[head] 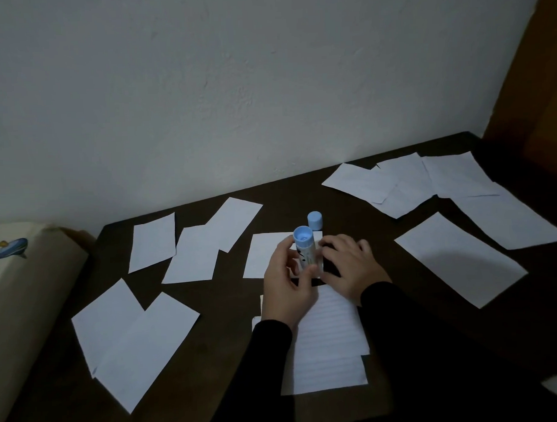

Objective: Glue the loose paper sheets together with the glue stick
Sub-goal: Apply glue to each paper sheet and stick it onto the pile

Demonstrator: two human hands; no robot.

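Observation:
My left hand grips a glue stick upright, blue end up, above the middle of the dark table. The stick's blue cap stands on the table just behind it. My right hand lies flat with fingers spread, pressing on a paper sheet beside the stick. A lined sheet lies under my wrists. A small white sheet sits just behind my left hand.
Several loose white sheets lie scattered: a pair at front left, others at mid left, a pile at back right and one large sheet to the right. A pale wall stands behind; a cream object borders the left edge.

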